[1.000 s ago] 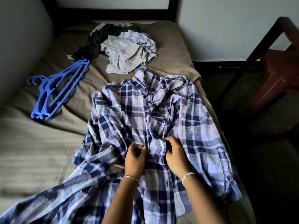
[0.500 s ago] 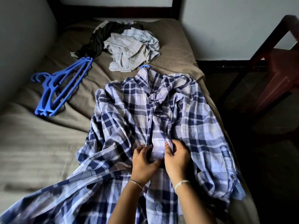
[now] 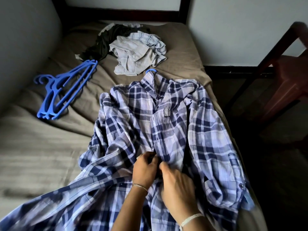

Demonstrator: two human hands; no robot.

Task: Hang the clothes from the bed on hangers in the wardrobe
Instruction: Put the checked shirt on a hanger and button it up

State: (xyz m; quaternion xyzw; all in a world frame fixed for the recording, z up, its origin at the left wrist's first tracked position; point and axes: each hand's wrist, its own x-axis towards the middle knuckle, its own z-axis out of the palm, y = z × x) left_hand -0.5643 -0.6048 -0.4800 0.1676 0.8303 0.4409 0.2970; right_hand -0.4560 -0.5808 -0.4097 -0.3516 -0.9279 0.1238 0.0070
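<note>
While left grip (image 3: 145,170) and right grip (image 3: 176,185) pinch the plaid shirt (image 3: 183,130) front, grey label (image 3: 167,113) unreadable.

A home bedroom: bed (image 3: 175,47) strewn with clothes (image 3: 138,52).

Right side: a reddish-brown chair (image 3: 290,80) stands on the floor, cut off by the picture edge. A dark slanted bar (image 3: 273,50) of its frame runs from upper right to lower left. Rear: a plain pale wall (image 3: 241,30), unmarked, with a dark skirting board (image 3: 233,71) along its foot. Left: a second grey wall (image 3: 25,34), in shadow. The floor (image 3: 275,164) is dark; its surface detail cannot be made out.
</note>
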